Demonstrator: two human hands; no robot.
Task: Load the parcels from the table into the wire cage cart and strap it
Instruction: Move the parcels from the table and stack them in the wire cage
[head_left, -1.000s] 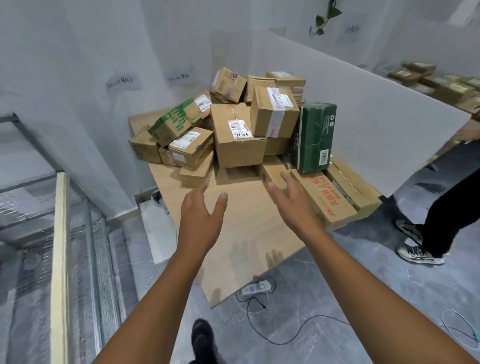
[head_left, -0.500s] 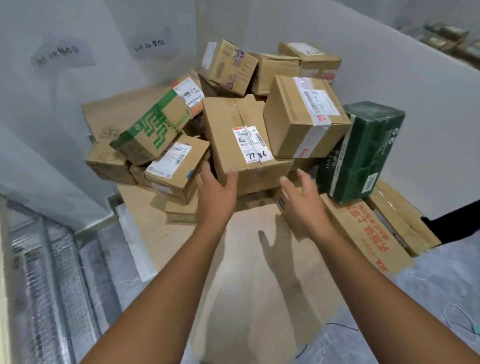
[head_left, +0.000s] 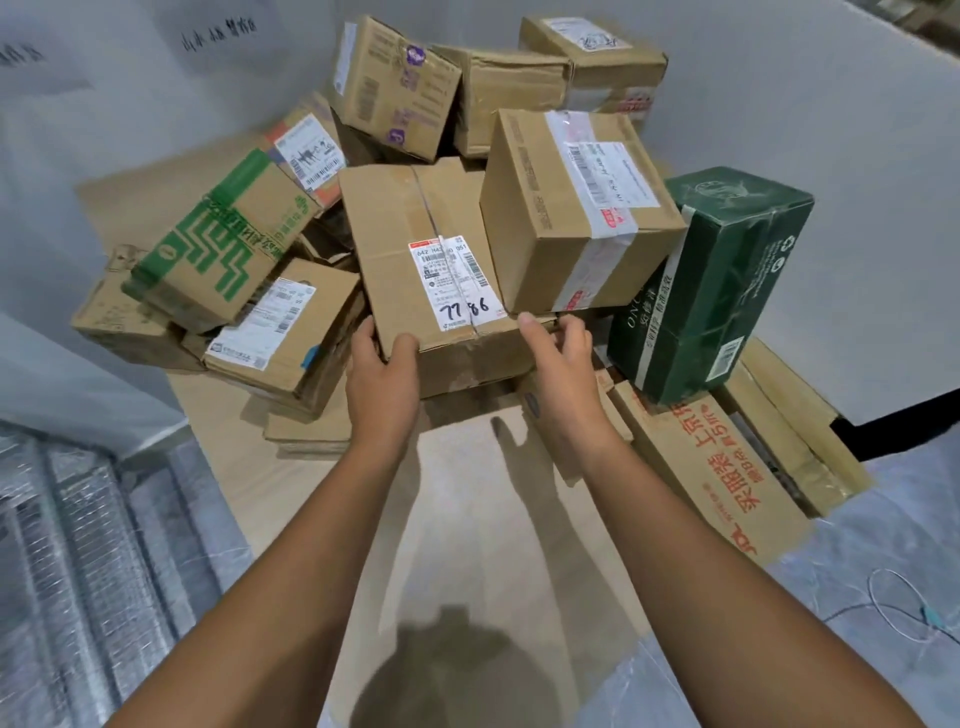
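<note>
Several cardboard parcels are heaped on the wooden table (head_left: 467, 519). In the middle lies a brown box (head_left: 415, 249) with a white label marked "7786". My left hand (head_left: 382, 379) grips its near left corner, thumb on top and fingers round the side. My right hand (head_left: 558, 374) is at its near right corner, thumb on the top edge, fingers reaching under a taped box (head_left: 566, 208) that leans on it. The wire cage cart (head_left: 78, 545) shows as mesh at the lower left.
A green carton (head_left: 711, 280) stands upright to the right of my right hand, on flat boxes with red print (head_left: 717, 467). A green-patterned box (head_left: 223, 239) and a labelled box (head_left: 280, 327) lie left. White walls close the back; cables (head_left: 904, 608) lie on the floor at right.
I have leaned in closer to the pile. Both hands moved forward from the bare table to the near corners of the "7786" box and took hold of it.
</note>
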